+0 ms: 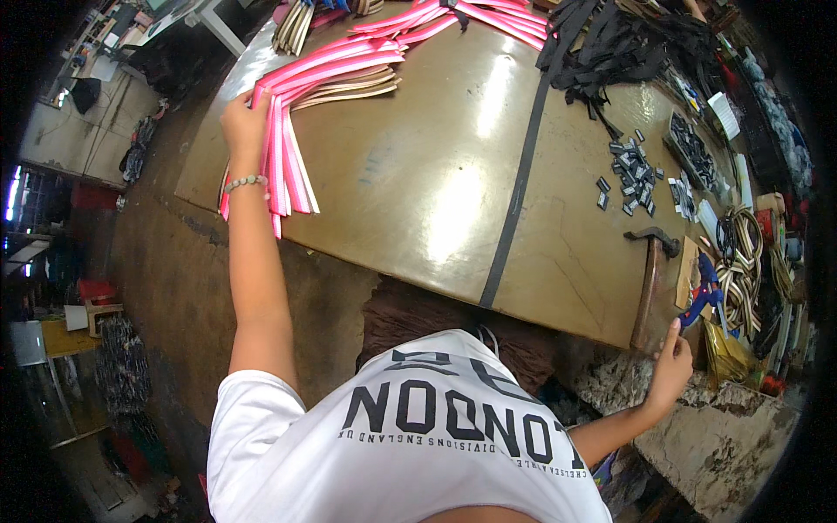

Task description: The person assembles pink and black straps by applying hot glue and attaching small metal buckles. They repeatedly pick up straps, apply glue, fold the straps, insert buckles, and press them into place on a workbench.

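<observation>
At the table's left edge my left hand is closed on a bundle of pink-and-white striped straps. The straps bend at that hand, and their cut ends hang down over the table edge beside my wrist. Some beige straps lie against the bundle on the table. Past the table's right front corner is my right hand, holding nothing that I can see, with its fingers partly extended. Its fingertip is close to the handle of a blue tool; whether they touch I cannot tell. The tool's exact kind is unclear.
On the brown table a hammer lies near the right corner. Small black buckles are scattered behind it. Black straps pile at the far right. Coiled beige straps crowd the right side, and a dark strip crosses the tabletop.
</observation>
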`<state>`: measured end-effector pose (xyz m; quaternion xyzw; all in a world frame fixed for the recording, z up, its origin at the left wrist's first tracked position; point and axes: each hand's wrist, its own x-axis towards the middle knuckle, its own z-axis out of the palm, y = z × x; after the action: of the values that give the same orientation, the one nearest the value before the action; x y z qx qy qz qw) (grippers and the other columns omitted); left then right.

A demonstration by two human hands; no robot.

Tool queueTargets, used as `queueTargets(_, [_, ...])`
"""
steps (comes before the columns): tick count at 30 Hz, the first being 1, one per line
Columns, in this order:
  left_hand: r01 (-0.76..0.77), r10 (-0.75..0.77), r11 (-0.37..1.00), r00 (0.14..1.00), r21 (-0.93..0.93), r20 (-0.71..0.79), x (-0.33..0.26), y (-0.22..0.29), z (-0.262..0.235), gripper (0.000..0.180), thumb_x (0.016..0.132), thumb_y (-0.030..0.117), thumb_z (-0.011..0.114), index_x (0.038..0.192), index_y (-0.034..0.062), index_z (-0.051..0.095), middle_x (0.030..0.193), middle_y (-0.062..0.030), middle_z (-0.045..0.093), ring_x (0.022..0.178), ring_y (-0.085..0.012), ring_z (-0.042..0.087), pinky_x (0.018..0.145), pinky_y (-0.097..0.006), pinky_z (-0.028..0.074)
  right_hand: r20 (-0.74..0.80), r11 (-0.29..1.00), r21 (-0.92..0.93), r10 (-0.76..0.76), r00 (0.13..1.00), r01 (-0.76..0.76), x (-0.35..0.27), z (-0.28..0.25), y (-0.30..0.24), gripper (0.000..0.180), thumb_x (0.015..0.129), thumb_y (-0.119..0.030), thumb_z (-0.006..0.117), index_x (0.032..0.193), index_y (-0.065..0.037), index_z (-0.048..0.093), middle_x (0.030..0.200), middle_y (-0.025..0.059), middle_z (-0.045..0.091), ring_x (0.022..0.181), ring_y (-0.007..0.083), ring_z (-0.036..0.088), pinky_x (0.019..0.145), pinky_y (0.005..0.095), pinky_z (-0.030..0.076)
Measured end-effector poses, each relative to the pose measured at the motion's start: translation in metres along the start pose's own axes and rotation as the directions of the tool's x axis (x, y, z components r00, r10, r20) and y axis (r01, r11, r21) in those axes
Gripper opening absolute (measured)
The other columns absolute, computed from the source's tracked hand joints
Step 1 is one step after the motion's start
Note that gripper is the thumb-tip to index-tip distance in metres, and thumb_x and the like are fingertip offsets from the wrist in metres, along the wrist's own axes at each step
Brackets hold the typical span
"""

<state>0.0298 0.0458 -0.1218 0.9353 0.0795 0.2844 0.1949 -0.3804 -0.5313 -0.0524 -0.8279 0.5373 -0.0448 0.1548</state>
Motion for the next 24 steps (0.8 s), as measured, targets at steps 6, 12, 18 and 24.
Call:
queueTargets(6, [-0.006, 0.003, 1.000, 0.996, -0.025, -0.089, 0.003, 0.032, -0.030, 0.045, 0.082, 0.043, 0.076, 0.106, 0.0043, 0.075, 0.090, -0.0233, 0.072, 0.088, -0.0325, 0.071, 0.081, -0.039, 0.054, -0.087, 0.862, 0.353, -0.358, 0.930, 0.365, -0.039, 0.000, -0.048, 0.037, 0.098, -0.031, 0.062, 0.114, 0.003, 0.066, 0.098, 0.0180, 0.071, 0.090, 0.0246, 0.067, 0.084, 0.0343, 0.050])
queueTargets(12, [-0.135, 0.179, 0.670, 0.984, -0.730, -0.018, -0.069, 0.170, -0.136, 0.020, 0.089, 0.009, 0.073, 0.104, -0.0032, 0.073, 0.095, -0.0090, 0.073, 0.084, -0.0109, 0.064, 0.076, -0.023, 0.051, -0.534, 0.368, 0.307, -0.698, 0.478, 0.878, -0.060, -0.006, -0.138, 0.027, 0.095, -0.019, 0.064, 0.116, -0.002, 0.067, 0.122, 0.0150, 0.066, 0.114, 0.0266, 0.062, 0.100, 0.0371, 0.044])
queueTargets(18, [-0.279, 0.682, 0.327, 0.731, -0.903, 0.021, -0.143, 0.262, -0.177, 0.019, 0.078, -0.003, 0.070, 0.097, -0.0063, 0.070, 0.092, -0.0129, 0.070, 0.084, -0.0156, 0.066, 0.076, -0.024, 0.050, -0.694, -0.171, 0.301, -0.714, 0.093, 0.938, -0.079, 0.004, -0.204, 0.044, 0.098, -0.030, 0.056, 0.124, 0.006, 0.059, 0.124, 0.0200, 0.062, 0.118, 0.0274, 0.058, 0.101, 0.0390, 0.044])
queueTargets(24, [0.213, 0.531, 0.678, 0.520, -0.704, 0.669, -0.168, 0.268, -0.078, 0.024, 0.087, 0.018, 0.072, 0.101, -0.0018, 0.074, 0.086, -0.0116, 0.075, 0.069, -0.0100, 0.062, 0.064, -0.027, 0.050, 0.137, 0.422, 0.881, -0.659, 0.739, 0.214, -0.074, 0.071, -0.197, 0.023, 0.089, -0.011, 0.071, 0.108, 0.002, 0.071, 0.090, 0.0064, 0.071, 0.073, 0.0065, 0.060, 0.065, 0.0232, 0.050])
